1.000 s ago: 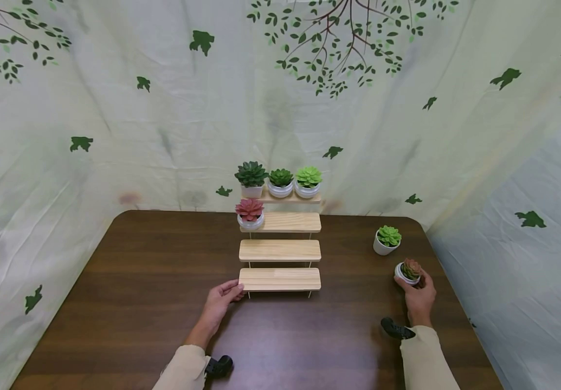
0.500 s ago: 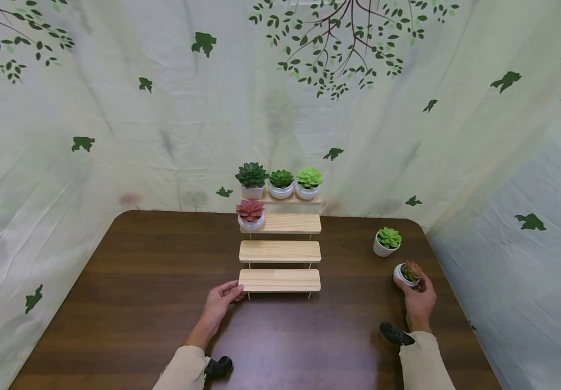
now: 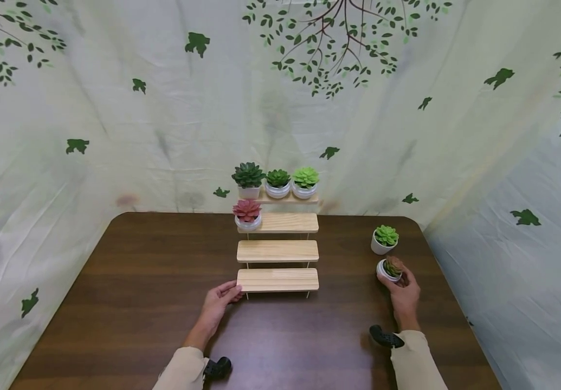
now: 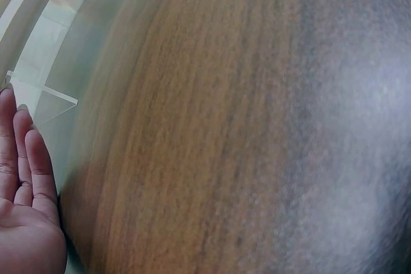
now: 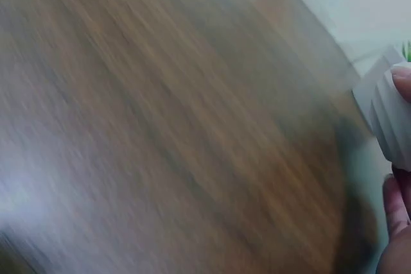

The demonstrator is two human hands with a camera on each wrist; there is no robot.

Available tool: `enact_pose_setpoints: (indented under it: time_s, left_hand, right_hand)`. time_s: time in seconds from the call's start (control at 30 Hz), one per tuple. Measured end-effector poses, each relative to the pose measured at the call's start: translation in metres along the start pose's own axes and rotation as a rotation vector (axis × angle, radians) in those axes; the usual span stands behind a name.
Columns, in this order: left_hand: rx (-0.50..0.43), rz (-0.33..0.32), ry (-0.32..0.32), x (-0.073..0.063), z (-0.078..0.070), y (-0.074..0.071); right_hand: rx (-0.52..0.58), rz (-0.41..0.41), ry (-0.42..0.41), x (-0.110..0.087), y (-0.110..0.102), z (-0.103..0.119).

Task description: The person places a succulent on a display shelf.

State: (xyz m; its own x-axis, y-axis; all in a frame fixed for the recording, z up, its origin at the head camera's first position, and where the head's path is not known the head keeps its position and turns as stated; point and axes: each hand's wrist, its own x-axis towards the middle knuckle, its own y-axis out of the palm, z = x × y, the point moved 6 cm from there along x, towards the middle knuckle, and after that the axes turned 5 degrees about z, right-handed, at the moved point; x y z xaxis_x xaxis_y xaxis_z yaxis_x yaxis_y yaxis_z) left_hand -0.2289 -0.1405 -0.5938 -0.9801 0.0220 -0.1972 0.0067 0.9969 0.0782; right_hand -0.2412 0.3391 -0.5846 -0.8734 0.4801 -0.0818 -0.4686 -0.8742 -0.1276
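My right hand (image 3: 406, 298) holds a small white pot (image 3: 382, 271) with a reddish-brown and green succulent (image 3: 393, 266), tilted a little. In the right wrist view the ribbed white pot (image 5: 388, 120) is between thumb and fingers, partly cut off at the edge. My left hand (image 3: 218, 303) pinches the left end of the lowest board of a wooden tiered stand (image 3: 277, 280). Its fingers (image 4: 40, 165) reach up beside the stand's clear leg (image 4: 61, 96) in the left wrist view; the thumb is outside that view.
On the top tier stand a dark green succulent (image 3: 248, 176), a mid-green one (image 3: 277, 181) and a light green one (image 3: 304, 181). A pink succulent (image 3: 247, 212) sits at the second tier's left end. Another green potted succulent (image 3: 384, 239) stands on the brown table (image 3: 163, 260), before a leaf-print cloth (image 3: 187, 108).
My right hand has moved left with the reddish-brown succulent, which is now nearer the green potted one. My left hand stays at the stand. The head view has shifted slightly.
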Motion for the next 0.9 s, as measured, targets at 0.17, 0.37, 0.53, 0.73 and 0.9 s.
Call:
enact_pose_setpoints:
  time_s: [0.17,0.37,0.53,0.73,0.9]
  left_hand:
    - [0.003,-0.002,-0.004,-0.001,0.001,-0.002]
    - [0.01,-0.007,-0.007,-0.003,0.003,-0.001]
    - [-0.003,-0.011,-0.009,-0.003,0.003,-0.001]
    - [-0.006,0.003,-0.001,-0.003,-0.001,0.001]
    - [-0.01,0.009,0.006,-0.003,-0.001,0.0]
  right_hand:
    - [0.028,0.072,-0.008,-0.003,0.016,0.012]
    - [0.04,0.134,-0.05,-0.008,0.03,0.026]
    - [0.044,0.201,-0.109,-0.012,0.043,0.044]
    - [0.079,0.278,-0.181,-0.017,0.059,0.066]
    - [0.001,0.318,-0.181,-0.021,0.071,0.08]
